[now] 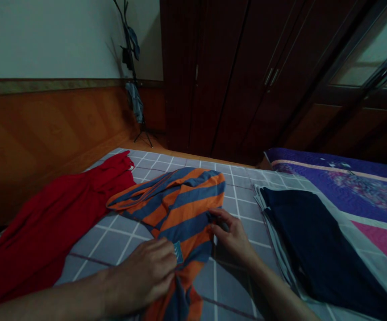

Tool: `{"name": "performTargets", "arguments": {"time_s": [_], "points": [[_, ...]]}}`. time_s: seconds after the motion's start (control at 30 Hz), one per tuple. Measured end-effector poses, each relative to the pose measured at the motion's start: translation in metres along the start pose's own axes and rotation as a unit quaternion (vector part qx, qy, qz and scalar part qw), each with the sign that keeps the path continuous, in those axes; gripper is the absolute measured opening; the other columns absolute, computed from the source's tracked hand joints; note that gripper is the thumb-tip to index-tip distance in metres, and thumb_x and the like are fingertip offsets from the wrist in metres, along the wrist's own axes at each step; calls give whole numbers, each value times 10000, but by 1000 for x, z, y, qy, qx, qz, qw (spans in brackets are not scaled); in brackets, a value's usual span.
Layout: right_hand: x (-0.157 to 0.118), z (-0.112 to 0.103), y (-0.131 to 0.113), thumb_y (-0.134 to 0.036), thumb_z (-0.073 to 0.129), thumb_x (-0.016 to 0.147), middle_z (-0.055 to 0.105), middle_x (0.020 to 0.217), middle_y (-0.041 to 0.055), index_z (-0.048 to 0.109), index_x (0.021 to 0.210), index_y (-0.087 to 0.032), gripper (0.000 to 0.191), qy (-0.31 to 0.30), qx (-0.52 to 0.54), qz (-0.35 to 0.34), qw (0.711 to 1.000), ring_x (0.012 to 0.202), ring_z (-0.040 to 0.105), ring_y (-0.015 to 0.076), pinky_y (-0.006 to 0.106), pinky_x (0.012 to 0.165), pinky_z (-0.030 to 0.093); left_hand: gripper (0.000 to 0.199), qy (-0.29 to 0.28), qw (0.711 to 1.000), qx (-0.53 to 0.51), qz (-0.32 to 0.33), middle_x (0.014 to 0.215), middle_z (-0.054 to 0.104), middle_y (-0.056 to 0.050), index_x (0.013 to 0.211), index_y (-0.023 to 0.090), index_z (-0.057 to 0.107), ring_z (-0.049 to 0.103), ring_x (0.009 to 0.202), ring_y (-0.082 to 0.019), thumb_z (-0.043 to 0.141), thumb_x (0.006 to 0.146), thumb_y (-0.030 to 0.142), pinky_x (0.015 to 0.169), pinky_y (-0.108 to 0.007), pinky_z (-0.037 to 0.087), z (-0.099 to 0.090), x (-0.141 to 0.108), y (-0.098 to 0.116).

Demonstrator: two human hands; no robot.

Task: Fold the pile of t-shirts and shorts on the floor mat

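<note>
The striped garment (pixel 189 200) lies rumpled on the sheet (pixel 247 205); the left hand (pixel 146 269) grips its bunched near part, the right hand (pixel 231 232) pinches its right edge, seemingly steadying it; left of the garment sprawls red cloth (pixel 56 214); right, a folded stack (pixel 314 236), perhaps for elbow room.

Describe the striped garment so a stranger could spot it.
Find the grey checked sheet in front of the dark wardrobe. Between the red garment and the folded navy clothing lies the striped garment. Orange and blue bands set it apart from both plain neighbours.
</note>
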State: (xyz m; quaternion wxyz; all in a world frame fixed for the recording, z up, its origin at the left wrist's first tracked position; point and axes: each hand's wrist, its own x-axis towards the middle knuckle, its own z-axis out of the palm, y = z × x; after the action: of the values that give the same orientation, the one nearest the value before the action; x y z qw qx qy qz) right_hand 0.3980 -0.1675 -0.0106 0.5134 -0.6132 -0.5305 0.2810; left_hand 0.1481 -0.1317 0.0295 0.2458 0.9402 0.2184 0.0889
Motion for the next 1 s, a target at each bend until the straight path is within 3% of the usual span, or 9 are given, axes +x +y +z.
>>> {"name": "performTargets", "arguments": {"time_s": [0.07,0.2,0.27,0.4,0.57,0.67,0.73,0.87,1.0], "points": [[-2,1,4,-191,568,718,639,1129,82,639,1100,-191,388,6,-22,-21,1000,1025,599,241,421,926,460,193,112,979,-132,-110,622,533,14,640,197,493,509,599,-143,483,828,241,582,-250,377,-8,9,-23],[-6,4,10,-204,579,731,524,1307,102,568,1222,-224,492,-1,-119,-98,988,1221,470,275,484,1040,359,278,339,803,-413,-265,604,525,40,694,204,481,521,548,-137,586,735,458,509,-227,395,-31,30,-74],[-8,6,9,-200,583,737,464,1362,114,540,1257,-224,522,-8,-183,-142,973,1258,421,287,494,1045,353,349,386,760,-443,-280,678,589,23,777,197,528,570,608,-154,642,675,511,543,-237,441,-31,32,-90],[-12,14,0,-238,578,782,476,1319,126,579,1190,-199,409,-63,-274,-166,945,1206,446,287,466,999,407,413,381,808,-368,-259,809,649,-17,853,199,586,620,773,-204,612,716,587,667,-278,493,-19,23,-94],[-11,36,-15,-398,719,683,412,1373,148,464,1319,-167,723,-117,-335,-145,924,1240,383,338,500,1023,367,445,224,907,-318,-160,1088,673,-79,968,217,674,566,1108,-272,460,839,585,1012,-367,380,-27,10,-82],[-4,54,-22,-406,723,678,408,1363,163,446,1323,-143,749,-106,-340,-164,920,1238,368,352,509,1017,364,560,170,927,-304,-140,1315,564,-85,1185,235,603,484,1233,-303,695,680,458,1055,-398,344,-29,6,-80],[6,64,-23,-331,652,751,455,1300,167,519,1246,-138,548,-79,-331,-170,925,1178,420,336,498,983,390,604,203,931,-261,-153,1329,552,-80,1164,224,615,467,1246,-317,740,576,281,1062,-413,336,-25,6,-80],[28,75,-21,-232,548,802,573,1125,132,654,913,-181,161,21,-187,-159,969,1063,504,294,477,953,392,208,286,886,-305,-198,853,709,-38,777,177,683,651,868,-248,528,639,193,826,-351,504,-22,9,-83],[41,64,-26,-345,537,817,659,958,74,622,748,-198,184,86,-18,-104,991,927,586,240,391,864,446,187,418,732,-481,-241,613,652,19,716,165,632,609,530,-162,562,543,183,512,-238,496,-40,8,-89]]}}
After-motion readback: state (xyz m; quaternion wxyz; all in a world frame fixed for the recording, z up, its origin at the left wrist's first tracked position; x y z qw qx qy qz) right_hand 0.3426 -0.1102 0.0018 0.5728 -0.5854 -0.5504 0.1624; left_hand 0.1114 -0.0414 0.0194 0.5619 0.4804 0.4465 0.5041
